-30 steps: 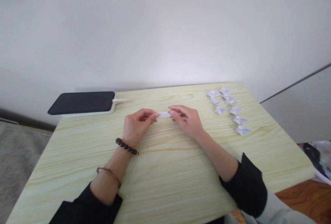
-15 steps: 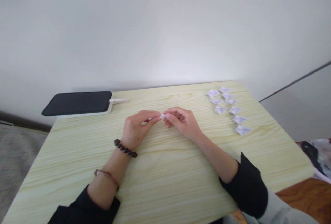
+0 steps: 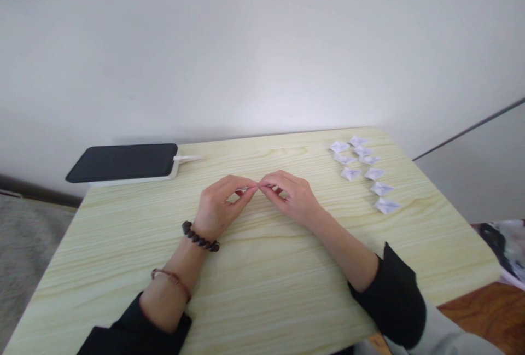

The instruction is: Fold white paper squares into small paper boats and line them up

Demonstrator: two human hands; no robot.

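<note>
Over the middle of the table, my left hand point(image 3: 223, 202) and my right hand point(image 3: 293, 196) meet fingertip to fingertip. Both pinch a small folded piece of white paper point(image 3: 243, 188); only a thin sliver of it shows between the left thumb and fingers, and the fingers cover the rest. On the table to the right lie several small folded white paper shapes with pointed ends point(image 3: 384, 205), loosely grouped in two columns. My right hand is the nearer one to them, but apart from them.
A black-screened phone point(image 3: 123, 162) lies on a white block at the table's back left, with a white cable point(image 3: 188, 158) plugged in at its right end. The pale wood-grain table point(image 3: 262, 289) backs onto a white wall point(image 3: 262, 43).
My right fingers have shifted on the paper, and the two hands' fingertips now touch. Less of the white paper shows between them. The folded shapes and the phone have stayed put.
</note>
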